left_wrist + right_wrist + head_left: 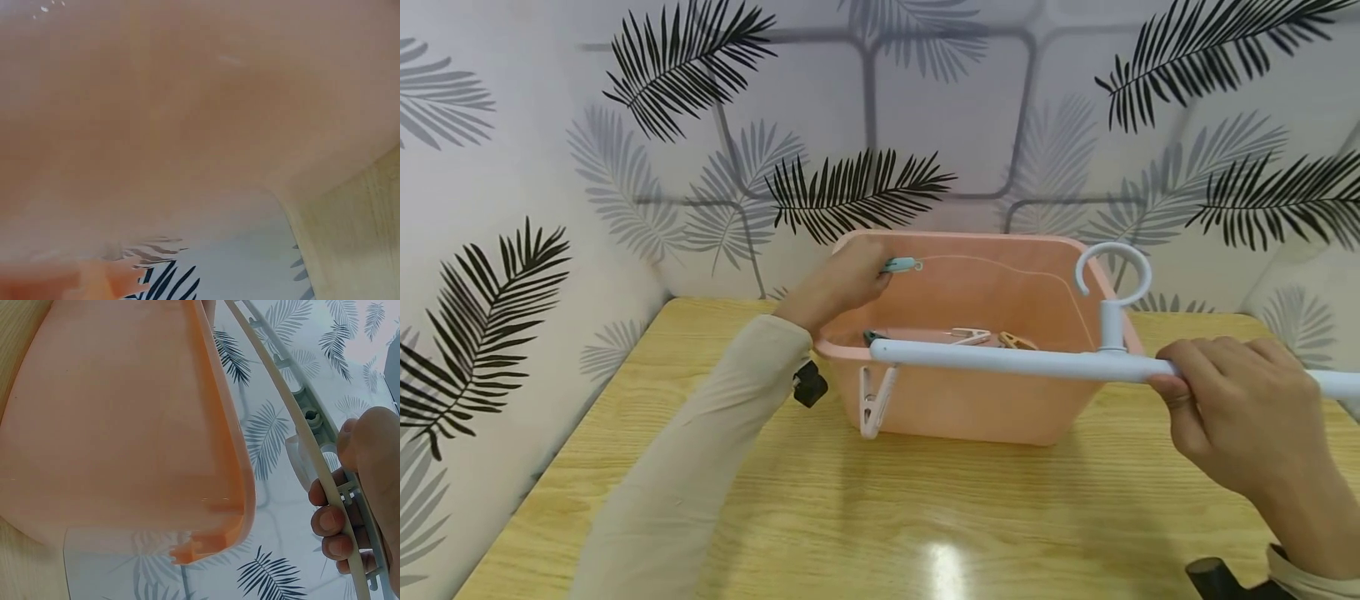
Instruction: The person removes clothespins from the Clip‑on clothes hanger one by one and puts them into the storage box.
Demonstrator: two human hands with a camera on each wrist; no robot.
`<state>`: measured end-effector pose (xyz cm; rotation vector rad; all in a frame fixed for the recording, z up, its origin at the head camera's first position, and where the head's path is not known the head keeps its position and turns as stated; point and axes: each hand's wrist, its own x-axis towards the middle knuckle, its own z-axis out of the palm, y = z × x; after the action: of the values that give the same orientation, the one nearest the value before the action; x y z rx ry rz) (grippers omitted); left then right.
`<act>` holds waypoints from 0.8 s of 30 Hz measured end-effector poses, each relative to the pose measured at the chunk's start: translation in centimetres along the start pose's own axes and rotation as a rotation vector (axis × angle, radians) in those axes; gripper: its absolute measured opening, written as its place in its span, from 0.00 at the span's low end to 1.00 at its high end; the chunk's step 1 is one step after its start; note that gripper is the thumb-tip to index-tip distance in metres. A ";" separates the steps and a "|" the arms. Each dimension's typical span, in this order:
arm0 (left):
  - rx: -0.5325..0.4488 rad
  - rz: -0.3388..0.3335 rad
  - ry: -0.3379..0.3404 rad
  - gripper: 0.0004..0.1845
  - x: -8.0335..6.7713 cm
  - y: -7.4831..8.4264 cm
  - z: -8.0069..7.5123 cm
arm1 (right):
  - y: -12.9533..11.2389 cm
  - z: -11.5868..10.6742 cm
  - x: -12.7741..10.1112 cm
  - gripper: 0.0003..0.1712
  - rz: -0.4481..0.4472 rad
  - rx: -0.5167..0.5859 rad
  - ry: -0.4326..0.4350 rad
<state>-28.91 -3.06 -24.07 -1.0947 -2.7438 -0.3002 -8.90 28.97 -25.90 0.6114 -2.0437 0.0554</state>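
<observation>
Head view: my left hand (842, 283) reaches over the far left rim of the pink basin (970, 417), fingers pinching a teal clothespin (901, 265) above the opening. More pegs (985, 337) lie inside on the bottom. One white peg (874, 402) hangs clipped near the hanger rod's left end, outside the basin's front wall. My right hand (1240, 417) is wrapped round the pale blue hanger rod (1015, 360), holding it level across the basin, hook (1112, 287) up, presumably so pegs clip on easily. Tabletop (880, 517) carries the basin

My head camera looks down over the worktop (925, 517); both wrist cameras sit close beside the pink basin (970, 400), shared by all.
</observation>
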 end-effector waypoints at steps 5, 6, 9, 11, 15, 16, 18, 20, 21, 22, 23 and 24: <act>-0.011 0.028 0.013 0.13 0.1 -0.6 0.8 | -0.1 0.1 0.0 0.33 -0.010 0.005 0.001; -0.017 0.030 0.017 0.10 0.0 -0.6 0.9 | -0.1 0.1 0.0 0.33 -0.012 0.006 0.000; -0.028 0.037 0.027 0.06 0.2 -1.1 1.3 | -0.1 0.1 -0.1 0.33 -0.012 0.005 -0.007; -0.028 0.037 0.023 0.12 0.2 -1.1 1.2 | -0.1 0.2 0.0 0.34 -0.010 0.004 -0.009; -0.017 0.042 0.029 0.08 0.1 -1.0 0.7 | -0.1 0.2 0.0 0.34 -0.006 0.001 -0.012; -0.011 0.033 0.022 0.08 -0.2 -0.6 0.2 | -0.1 0.2 0.0 0.34 -0.006 0.000 -0.012; -0.005 0.025 0.023 0.11 -0.5 -0.4 -0.1 | -0.2 0.2 -0.1 0.34 -0.007 0.003 -0.010; -0.010 0.007 0.013 0.14 -0.8 0.0 -0.6 | -0.2 0.2 0.0 0.33 -0.008 0.008 -0.009; -0.012 0.001 0.009 0.13 -1.1 0.1 -0.8 | -0.2 0.2 0.0 0.33 -0.008 0.011 -0.009; -0.023 0.000 0.010 0.13 -1.3 0.2 -1.0 | -0.3 0.2 0.0 0.33 -0.005 0.014 -0.009; -0.034 0.001 0.011 0.13 -1.6 0.3 -1.3 | -0.3 0.3 0.0 0.33 -0.004 0.018 -0.010; -0.044 0.007 0.020 0.11 -1.9 0.4 -1.4 | -0.3 0.3 0.0 0.33 -0.003 0.022 -0.010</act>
<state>-27.21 -4.39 -23.06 -1.1060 -2.7272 -0.3704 -9.00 28.61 -26.10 0.6300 -2.0542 0.0734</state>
